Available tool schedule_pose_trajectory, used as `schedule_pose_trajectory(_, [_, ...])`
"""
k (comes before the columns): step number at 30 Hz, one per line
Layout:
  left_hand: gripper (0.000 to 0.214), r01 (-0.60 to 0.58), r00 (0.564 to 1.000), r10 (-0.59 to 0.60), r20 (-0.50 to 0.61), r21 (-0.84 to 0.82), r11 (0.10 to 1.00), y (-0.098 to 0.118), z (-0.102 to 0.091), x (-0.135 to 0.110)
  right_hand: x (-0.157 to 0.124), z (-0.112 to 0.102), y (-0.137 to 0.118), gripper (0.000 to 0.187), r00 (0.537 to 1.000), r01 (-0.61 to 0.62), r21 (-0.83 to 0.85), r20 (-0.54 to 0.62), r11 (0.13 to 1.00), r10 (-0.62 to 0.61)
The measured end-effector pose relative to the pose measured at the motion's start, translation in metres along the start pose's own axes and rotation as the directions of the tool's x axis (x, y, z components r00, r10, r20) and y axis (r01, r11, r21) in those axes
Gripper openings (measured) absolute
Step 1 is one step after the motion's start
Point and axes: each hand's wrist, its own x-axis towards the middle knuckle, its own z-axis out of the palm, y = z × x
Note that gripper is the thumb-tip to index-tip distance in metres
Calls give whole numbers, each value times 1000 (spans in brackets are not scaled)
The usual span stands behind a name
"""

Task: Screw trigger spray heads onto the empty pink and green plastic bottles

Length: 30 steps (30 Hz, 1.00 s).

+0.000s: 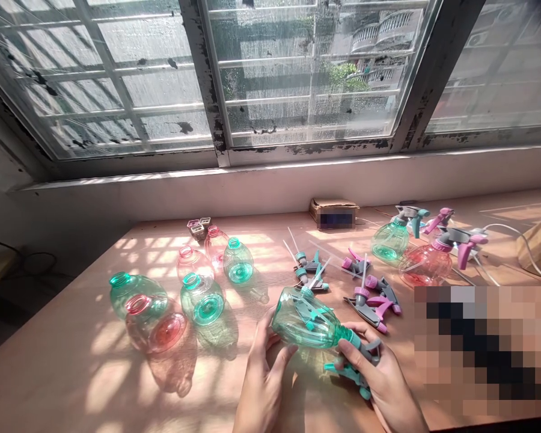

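A clear green spray bottle (304, 322) lies tilted on its side in the air between my hands, its neck pointing right. My left hand (268, 367) is closed around the base end of the bottle. At the neck, my right hand (381, 373) grips the teal collar of a grey and teal trigger spray head (354, 358), which sits on the bottle's mouth. Whether it is fully screwed on I cannot tell. Behind the bottle lie teal and grey trigger heads (303, 270) with thin tubes. Pink and grey trigger heads (372, 300) lie to the right.
Several open green and pink bottles, such as a green bottle (202, 300) and a pink bottle (157, 328), stand at the left. Bottles with heads, one green (390, 240) and one red (426, 264), stand back right. A small cardboard box (333, 211) sits by the wall.
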Motion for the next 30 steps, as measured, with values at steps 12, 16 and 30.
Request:
schedule_pose_trajectory(12, [75,-1,960,-35,-279,-130,992,1,22,9,2,-3,6,39,988,25,-112,156,993,-7])
schedule_pose_trajectory(16, [83,-4,965,-61,-255,-245,969,-9,30,11,6,-8,7,42,991,23,-176,137,984,1])
schedule_pose_trajectory(30, [76,-21,981,-23,-194,-219,976,1,29,4,1,-2,7,42,992,6,-125,124,992,10])
